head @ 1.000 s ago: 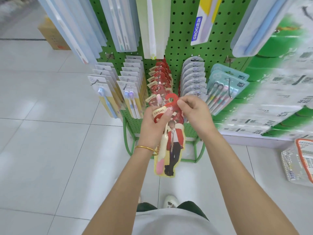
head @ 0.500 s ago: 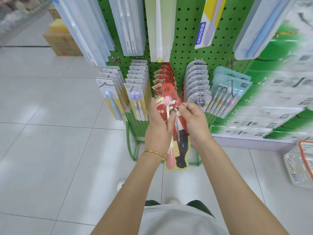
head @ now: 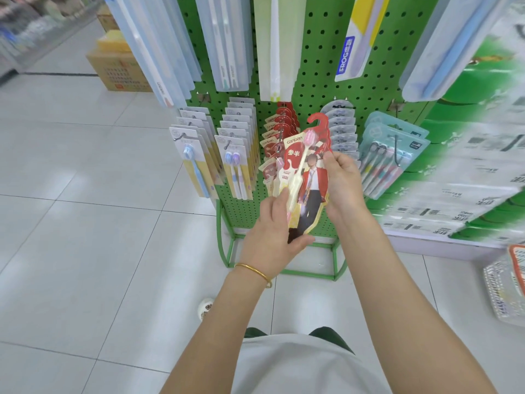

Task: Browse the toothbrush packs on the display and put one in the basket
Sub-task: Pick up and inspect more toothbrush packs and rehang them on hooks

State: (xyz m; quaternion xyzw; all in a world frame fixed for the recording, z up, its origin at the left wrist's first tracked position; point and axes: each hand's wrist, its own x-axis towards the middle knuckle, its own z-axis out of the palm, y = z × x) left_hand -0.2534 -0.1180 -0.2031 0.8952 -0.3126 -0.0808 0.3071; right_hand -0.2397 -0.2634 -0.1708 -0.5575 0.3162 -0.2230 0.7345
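- While the pack (head: 309, 177) is held just in front of the red row on the rack (head: 312, 89), both hands have it: left hand (head: 272, 231) fingers curl round its lower end, right hand (head: 343, 180) pinches its right edge.
- It looks light, thin and glossy, likely bendy; edges give the surest hold.
- Basket (head: 505, 291) sits on the floor, well off right.

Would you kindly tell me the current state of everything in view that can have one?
red toothbrush pack, unhooked, held tilted in both hands.
left hand, grips the pack's lower end.
right hand, pinches the pack's upper right edge.
hanging red packs, hung on the display.
basket, on the floor at the right, contents not visible.
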